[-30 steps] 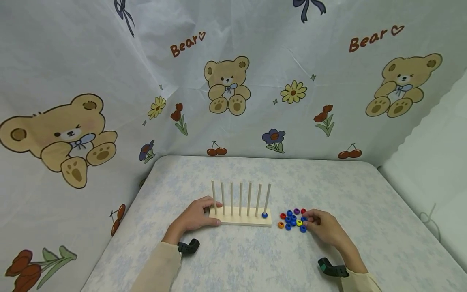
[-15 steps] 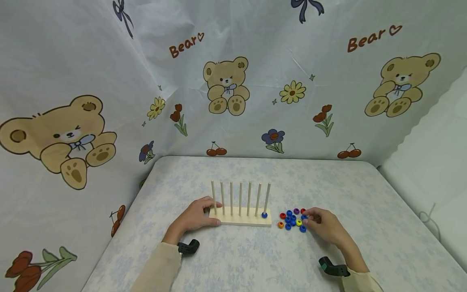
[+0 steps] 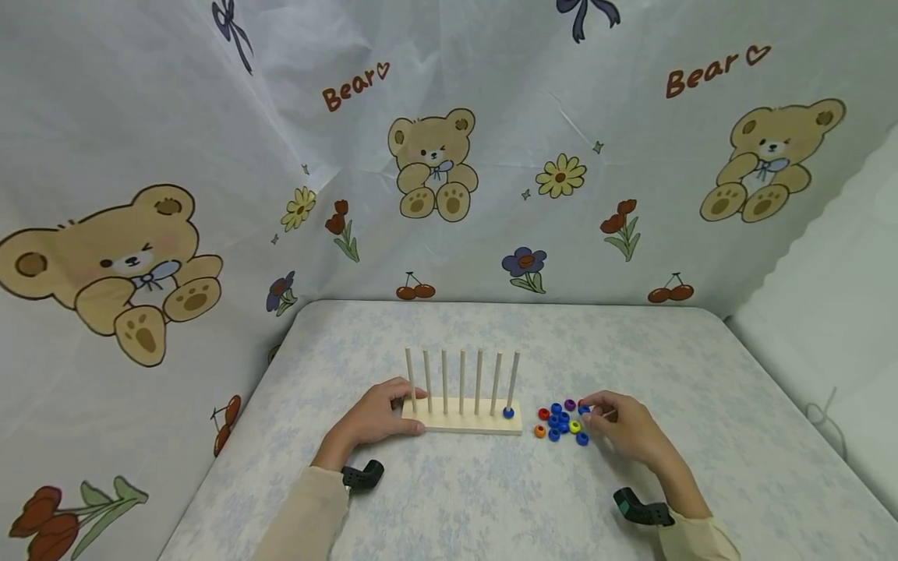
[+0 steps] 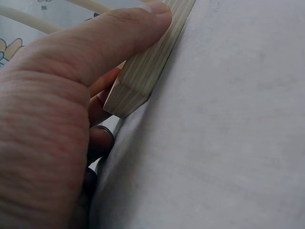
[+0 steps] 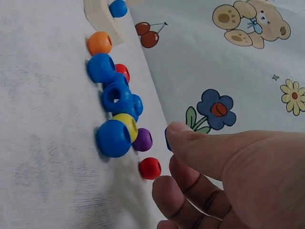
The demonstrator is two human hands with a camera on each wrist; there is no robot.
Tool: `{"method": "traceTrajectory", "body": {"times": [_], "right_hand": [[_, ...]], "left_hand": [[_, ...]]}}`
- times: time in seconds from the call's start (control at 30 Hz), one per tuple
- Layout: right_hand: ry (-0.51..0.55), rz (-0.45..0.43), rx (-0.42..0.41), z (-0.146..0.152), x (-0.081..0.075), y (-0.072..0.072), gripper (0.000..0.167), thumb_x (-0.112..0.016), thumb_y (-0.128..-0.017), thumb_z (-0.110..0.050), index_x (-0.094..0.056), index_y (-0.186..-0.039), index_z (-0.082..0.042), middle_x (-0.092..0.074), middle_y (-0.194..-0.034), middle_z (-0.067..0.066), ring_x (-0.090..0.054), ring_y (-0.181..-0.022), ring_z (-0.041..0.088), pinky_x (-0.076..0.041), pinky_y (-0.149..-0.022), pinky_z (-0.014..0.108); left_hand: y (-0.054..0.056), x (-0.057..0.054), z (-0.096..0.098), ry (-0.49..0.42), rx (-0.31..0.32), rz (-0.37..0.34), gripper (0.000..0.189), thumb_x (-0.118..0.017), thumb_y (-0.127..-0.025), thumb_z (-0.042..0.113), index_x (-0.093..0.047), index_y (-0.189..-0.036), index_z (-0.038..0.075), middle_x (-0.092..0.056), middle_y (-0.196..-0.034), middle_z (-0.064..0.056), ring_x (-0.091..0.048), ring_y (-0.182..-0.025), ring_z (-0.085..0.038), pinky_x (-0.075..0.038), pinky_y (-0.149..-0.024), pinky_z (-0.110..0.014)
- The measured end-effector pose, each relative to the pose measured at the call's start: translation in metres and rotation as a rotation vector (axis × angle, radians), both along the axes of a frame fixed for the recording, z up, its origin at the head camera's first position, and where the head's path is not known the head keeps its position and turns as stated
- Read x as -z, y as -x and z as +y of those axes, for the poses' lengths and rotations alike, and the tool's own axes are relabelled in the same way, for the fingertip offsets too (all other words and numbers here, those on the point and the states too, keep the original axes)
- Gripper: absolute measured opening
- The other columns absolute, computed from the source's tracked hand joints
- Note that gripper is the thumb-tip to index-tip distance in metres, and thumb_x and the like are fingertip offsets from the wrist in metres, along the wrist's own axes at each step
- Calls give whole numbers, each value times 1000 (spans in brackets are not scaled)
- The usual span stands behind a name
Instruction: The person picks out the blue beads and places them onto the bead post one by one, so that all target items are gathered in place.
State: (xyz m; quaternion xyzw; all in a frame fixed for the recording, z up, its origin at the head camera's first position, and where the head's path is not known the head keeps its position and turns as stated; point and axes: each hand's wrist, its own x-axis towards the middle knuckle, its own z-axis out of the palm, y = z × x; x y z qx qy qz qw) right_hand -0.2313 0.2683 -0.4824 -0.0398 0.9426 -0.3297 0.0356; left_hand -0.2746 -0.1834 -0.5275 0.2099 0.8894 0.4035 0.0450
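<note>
My left hand (image 3: 373,414) grips the left end of a wooden peg stand (image 3: 466,424), thumb along its front edge and fingers behind. The stand has a row of several upright pegs, and one blue bead (image 3: 508,414) sits low on the rightmost peg. To the right of the stand, my right hand (image 3: 624,430) pinches another blue bead (image 5: 167,139) between thumb and index finger. In the right wrist view, the thumb hides most of that bead, which is held above the table. Its other fingers are loosely bent.
Beside the right hand lies a cluster of loose beads: several blue ones, an orange bead (image 3: 539,431), a yellow bead (image 5: 126,125), a purple bead (image 5: 142,140) and red ones, one of them a red bead (image 5: 150,168). A bear-print cloth (image 3: 449,257) hangs behind the table.
My right hand has risen slightly, lifting the pinched blue bead up from the cluster. The left hand and the peg stand have stayed in place.
</note>
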Motion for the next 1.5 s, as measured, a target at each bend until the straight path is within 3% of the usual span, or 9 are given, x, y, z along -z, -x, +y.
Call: {"method": "traceTrajectory", "body": {"times": [0.4, 0.7, 0.9, 1.23, 1.5], "right_hand": [[16, 79, -68, -6, -15, 2, 27, -68, -97, -22, -67, -120, -9, -64, -96, 3, -63, -88, 17, -49, -70, 31], [39, 77, -47, -15, -29, 4, 30, -68, -97, -28, -67, -119, -9, -66, -96, 3, -64, -87, 16, -49, -68, 31], [60, 65, -39, -21, -36, 7, 28, -67, -97, -27, -66, -119, -9, -68, -91, 4, -68, -85, 23, -48, -65, 31], [48, 140, -59, -32, -48, 10, 28, -70, -96, -27, -67, -117, -9, -65, -91, 3, -62, -80, 16, -49, -61, 29], [46, 164, -65, -43, -59, 10, 28, -70, -95, -26, -67, -118, -9, -65, -93, 4, -62, -83, 17, -50, -59, 27]], "left_hand": [[2, 1, -1, -9, 4, -3, 52, -86, -69, 59, -66, -115, 46, -61, -111, 20, -52, -89, -14, -44, -78, -28], [1, 1, -1, -7, 6, -13, 53, -85, -69, 59, -66, -116, 46, -61, -113, 20, -52, -90, -14, -44, -80, -28], [-1, -1, 0, -5, 3, -7, 52, -85, -69, 59, -66, -116, 46, -61, -113, 21, -52, -90, -13, -44, -79, -28], [-3, -4, 0, -30, 20, -1, 53, -86, -71, 54, -68, -119, 39, -63, -114, 15, -51, -88, -13, -43, -78, -27], [-3, -4, -1, -3, 13, -7, 52, -86, -72, 55, -67, -119, 42, -62, -111, 18, -50, -85, -12, -43, -76, -27]]}}
